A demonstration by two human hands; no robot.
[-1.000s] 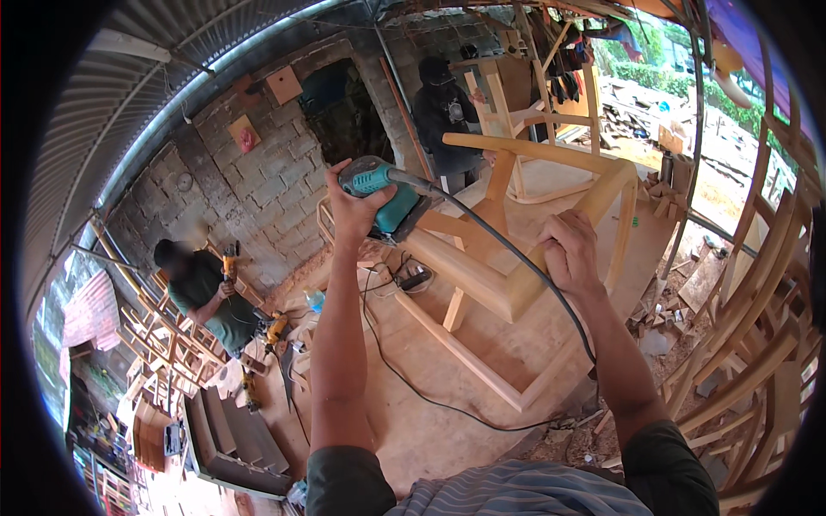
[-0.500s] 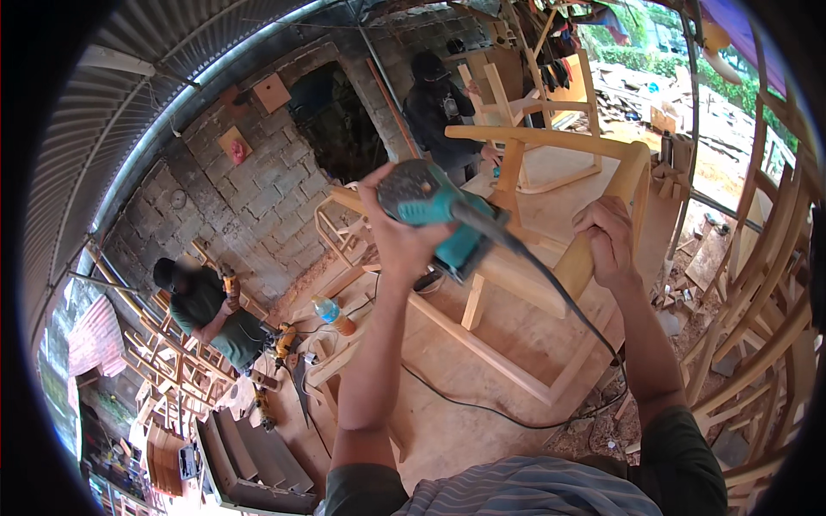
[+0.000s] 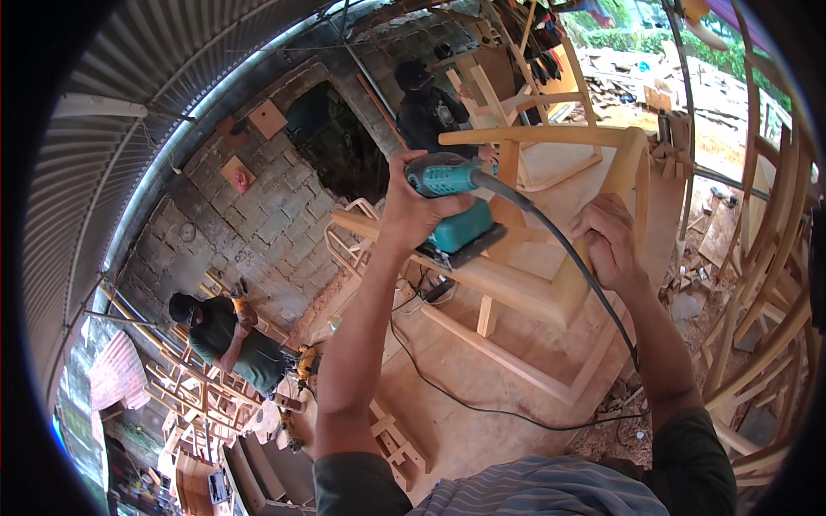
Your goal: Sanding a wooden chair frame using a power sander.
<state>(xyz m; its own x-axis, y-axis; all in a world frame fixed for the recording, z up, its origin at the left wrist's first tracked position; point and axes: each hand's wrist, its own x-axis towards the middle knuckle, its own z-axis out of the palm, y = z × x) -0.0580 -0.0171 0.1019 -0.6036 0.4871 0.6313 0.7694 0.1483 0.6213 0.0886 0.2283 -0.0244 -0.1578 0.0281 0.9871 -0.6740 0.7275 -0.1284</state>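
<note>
My left hand (image 3: pixel 411 206) is wrapped round a teal electric sander (image 3: pixel 465 225), thumb across its body. The sander's dark flat pad is at the top of a rail of a pale wooden chair frame (image 3: pixel 516 284); whether it touches the wood I cannot tell. A thick black cord (image 3: pixel 564 245) runs from the sander down past my right wrist. My right hand (image 3: pixel 609 239) is closed round the frame's upright at the near right corner. The frame stands on a wooden work surface (image 3: pixel 482 361).
One co-worker (image 3: pixel 422 107) stands beyond the frame, beside another chair (image 3: pixel 564 163). A second co-worker (image 3: pixel 237 340) at left holds a yellow power tool (image 3: pixel 239 303). Curved wooden parts (image 3: pixel 766 275) are stacked at right. A loose cord (image 3: pixel 482 408) crosses the work surface.
The sander has levelled from a tilted, blurred pose, its pad now nearer the rail. My right hand keeps its hold. The view has shifted, and my left forearm now mostly hides a bottle.
</note>
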